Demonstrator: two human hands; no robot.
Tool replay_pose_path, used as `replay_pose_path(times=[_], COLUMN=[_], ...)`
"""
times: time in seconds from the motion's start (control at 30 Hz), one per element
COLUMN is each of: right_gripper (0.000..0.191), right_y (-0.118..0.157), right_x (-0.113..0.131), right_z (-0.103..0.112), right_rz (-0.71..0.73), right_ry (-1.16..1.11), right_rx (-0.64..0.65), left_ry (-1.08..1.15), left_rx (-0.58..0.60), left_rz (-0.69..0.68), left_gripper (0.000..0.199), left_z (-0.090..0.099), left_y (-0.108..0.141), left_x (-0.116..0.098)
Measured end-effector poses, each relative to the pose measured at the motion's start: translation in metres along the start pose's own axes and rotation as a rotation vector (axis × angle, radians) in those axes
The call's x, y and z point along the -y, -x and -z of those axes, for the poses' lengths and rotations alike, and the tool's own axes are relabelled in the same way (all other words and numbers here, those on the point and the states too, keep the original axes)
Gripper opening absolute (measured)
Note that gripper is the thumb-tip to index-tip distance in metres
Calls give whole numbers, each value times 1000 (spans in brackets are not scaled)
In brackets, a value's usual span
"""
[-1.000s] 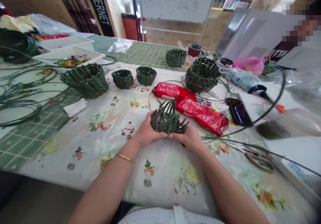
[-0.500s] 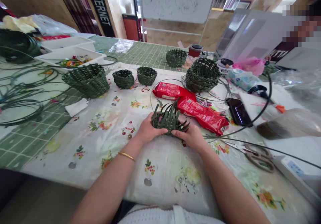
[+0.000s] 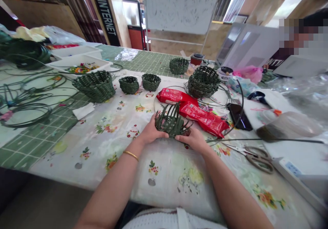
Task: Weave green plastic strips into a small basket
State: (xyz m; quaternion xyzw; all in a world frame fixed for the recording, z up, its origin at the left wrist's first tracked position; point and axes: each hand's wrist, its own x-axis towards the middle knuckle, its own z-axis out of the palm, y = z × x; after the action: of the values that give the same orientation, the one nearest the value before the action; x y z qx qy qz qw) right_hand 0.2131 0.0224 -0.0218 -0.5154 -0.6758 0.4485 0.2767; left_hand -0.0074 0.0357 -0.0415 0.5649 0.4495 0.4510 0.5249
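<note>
Centre of frame, left hand [image 3: 153,131] and right hand [image 3: 194,140] gripping opposite sides of part-woven green basket [image 3: 171,123], red packet [image 3: 205,118] right of centre, scissors [image 3: 257,157] lower right.

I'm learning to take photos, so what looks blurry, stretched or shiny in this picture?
Head view: the clear plastic by the right edge looks smeared and stretched; same head view: the held woven basket looks clearer, and the red packets show small shiny highlights.
</note>
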Motion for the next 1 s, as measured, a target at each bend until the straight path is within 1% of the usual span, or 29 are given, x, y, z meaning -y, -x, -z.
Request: replay_pose_path(times=[0.07, 0.1, 0.13, 0.17, 0.27, 0.3, 0.33, 0.4, 0.5, 0.63, 0.7, 0.73, 0.8, 0.83, 0.87, 0.9, 0.93, 0.97, 1.0], right_gripper=[80, 85, 86, 81, 48, 40, 37, 39, 44, 43, 41, 40, 41, 43, 45, 47, 49, 50, 49], right_y=[3, 5, 7, 8, 12, 12, 12, 11, 9, 7, 7, 8, 7, 7, 7, 7, 7, 7, 8], right_x=[1, 2, 4, 5, 8, 8, 8, 5, 0, -1, 0, 1, 3, 4, 5, 6, 7, 9, 11], right_z=[3, 4, 6, 8, 13, 14, 15, 15, 13, 10, 9, 8, 7, 7, 7, 7, 8, 10, 11], right_rz=[-48, -69, -81, -86, -55, -34, -10, 37, 73, 63, 43, 31, 10, 0, -11, -21, -30, -36, -39], right_ry=[-46, -49, -29, 13, 185, 221, 239, 245, 270, 325, 301, 282, 248, 231, 209, 186, 166, 138, 94], right_rx=[85, 108, 111, 90, -45, -82, -104, -107, -73, -64, -90, -106, -138, -153, -170, -187, -204, -216, -218], left_ry=[62, 72, 66, 48, -54, -90, -118, -151, -166, -178, -209, -247, -360, -423, -479, -523, -560, -589, -617], left_rx=[75, 100, 112, 109, 27, -6, -32, -49, -25, -18, -59, -107, -265, -344, -393, -404, -374, -305, -230], left_rz=[9, 24, 43, 59, 64, 60, 59, 68, 63, 31, 7, -22, -144, -232, -322, -405, -467, -499, -508], left_gripper=[128, 130, 129, 127, 111, 104, 98, 90, 86, 88, 88, 87, 76, 66, 52, 38, 27, 20, 19], left_z=[7, 11, 14, 17, 23, 24, 24, 24, 23, 21, 20, 20, 21, 22, 22, 22, 22, 21, 19], left_y=[0, 1, 2, 3, 5, 6, 6, 7, 7, 7, 7, 7, 9, 10, 12, 14, 16, 19, 20], left_x=[0, -1, -2, -3, -7, -9, -10, -13, -15, -14, -14, -14, -17, -19, -22, -24, -27, -30, -32])
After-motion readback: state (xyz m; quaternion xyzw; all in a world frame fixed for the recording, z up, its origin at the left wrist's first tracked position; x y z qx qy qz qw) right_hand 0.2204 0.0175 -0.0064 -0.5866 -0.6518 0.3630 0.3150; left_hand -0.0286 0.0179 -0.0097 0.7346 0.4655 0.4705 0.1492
